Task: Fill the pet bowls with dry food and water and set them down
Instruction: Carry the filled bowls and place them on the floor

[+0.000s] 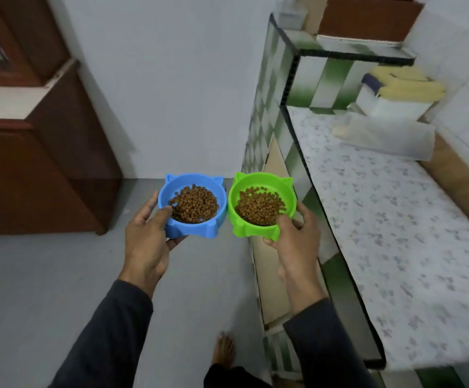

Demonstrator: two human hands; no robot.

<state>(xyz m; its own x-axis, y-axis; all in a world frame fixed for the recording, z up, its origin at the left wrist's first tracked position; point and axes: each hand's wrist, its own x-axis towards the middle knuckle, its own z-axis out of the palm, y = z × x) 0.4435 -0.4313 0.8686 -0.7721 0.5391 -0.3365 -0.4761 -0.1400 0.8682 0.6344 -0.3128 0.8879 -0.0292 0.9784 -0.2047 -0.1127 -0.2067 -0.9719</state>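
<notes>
My left hand (146, 242) grips a blue cat-eared pet bowl (215, 191) by its near left rim, thumb hooked inside. Brown dry kibble (195, 204) fills it. My right hand (295, 239) holds a matching green bowl (255, 182) at its near right rim, thumb over the edge, and it carries kibble (260, 208) too. Both bowls are held level, side by side and almost touching, in the air above the grey floor (59, 289). No water or water bowl shows.
A speckled counter (395, 219) with a green-and-white tiled front runs along the right. On it stand a white tub with bananas (401, 91) and a clear bag (387, 135). A brown wooden cabinet (31, 169) stands at left. My bare foot (223, 351) is below.
</notes>
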